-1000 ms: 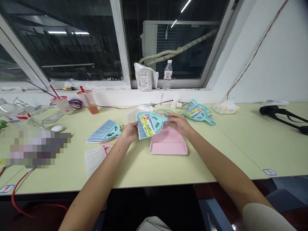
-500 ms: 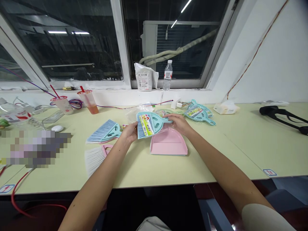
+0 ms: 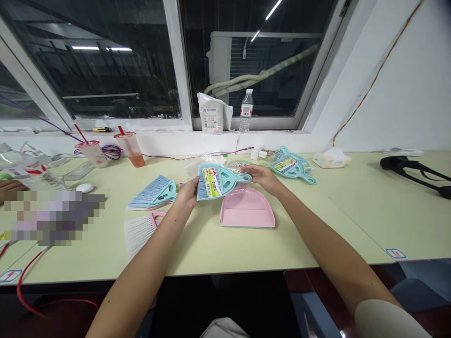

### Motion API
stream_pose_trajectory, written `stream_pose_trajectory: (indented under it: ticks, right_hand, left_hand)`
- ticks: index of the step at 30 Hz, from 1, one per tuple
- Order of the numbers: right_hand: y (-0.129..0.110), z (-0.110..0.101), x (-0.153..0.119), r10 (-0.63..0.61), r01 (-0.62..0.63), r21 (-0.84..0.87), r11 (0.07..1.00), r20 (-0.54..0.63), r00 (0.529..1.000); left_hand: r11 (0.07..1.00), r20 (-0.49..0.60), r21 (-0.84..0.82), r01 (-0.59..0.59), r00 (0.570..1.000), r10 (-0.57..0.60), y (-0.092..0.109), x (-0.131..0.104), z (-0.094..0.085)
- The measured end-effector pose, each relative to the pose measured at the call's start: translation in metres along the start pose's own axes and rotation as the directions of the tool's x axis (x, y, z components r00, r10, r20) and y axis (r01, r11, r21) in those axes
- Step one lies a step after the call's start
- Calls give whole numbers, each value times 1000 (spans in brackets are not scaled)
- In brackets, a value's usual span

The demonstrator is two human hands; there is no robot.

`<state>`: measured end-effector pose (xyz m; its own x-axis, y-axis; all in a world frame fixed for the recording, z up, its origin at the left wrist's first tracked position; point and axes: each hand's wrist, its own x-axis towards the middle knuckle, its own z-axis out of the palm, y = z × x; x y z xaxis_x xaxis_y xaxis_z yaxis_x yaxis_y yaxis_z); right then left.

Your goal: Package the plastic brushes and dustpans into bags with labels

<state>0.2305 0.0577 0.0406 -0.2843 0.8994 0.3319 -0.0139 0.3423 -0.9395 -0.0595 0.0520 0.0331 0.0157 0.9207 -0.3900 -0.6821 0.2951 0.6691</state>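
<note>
A light blue dustpan and brush set [image 3: 227, 180] with a yellow-green label is held above the table, bristles to the left. My left hand [image 3: 188, 191] is closed around its bristle end. At the handle end, my right hand [image 3: 260, 176] has its bent fingers on the tip; the thumb's contact is partly hidden. A pink dustpan [image 3: 247, 210] lies just below the handle, stacked on something blue, with clear plastic behind it. Left of my left hand lie another blue brush [image 3: 153, 192] and a white-bristled pink brush [image 3: 139, 234], partly covered by my forearm.
Wrapped blue sets [image 3: 292, 165] lie at the back right beside a tissue pack [image 3: 331, 158]. Two drink cups [image 3: 132, 149] stand back left. A water bottle [image 3: 246, 112] and a white package [image 3: 212, 115] stand on the sill. Another person's hand [image 3: 12, 190] shows far left.
The held blue set has shifted slightly left with my left hand, and its handle tip now shows more fully beside my right fingers. Another person's hand has appeared at far left.
</note>
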Motion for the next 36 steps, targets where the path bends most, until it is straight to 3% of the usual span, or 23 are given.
stream_pose_trajectory:
  ticks: [7, 12, 17, 24, 29, 36]
  right_hand:
    - [-6, -1, -4, 3, -5, 50, 999, 40, 999]
    - [0, -3, -3, 112, -112, 181, 977, 7, 994]
    - [0, -1, -3, 170, -166, 283, 945, 9, 985]
    - [-5, 10, -7, 170, -159, 275, 948, -15, 985]
    - [-4, 13, -4, 211, -186, 302, 935, -50, 976]
    - [-2, 13, 0, 286, -220, 266, 939, -243, 927]
  left_hand:
    - [995, -54, 59, -83, 995, 86, 0, -6, 5]
    - [977, -75, 96, -193, 977, 200, -2, -6, 4]
    - [962, -28, 114, -250, 967, 254, -5, -1, 1]
    - [928, -31, 98, -360, 931, 364, -7, 2, -3]
    - [940, -12, 90, -330, 943, 333, -7, 4, -2]
    - [960, 24, 99, -262, 965, 261, -9, 3, -1]
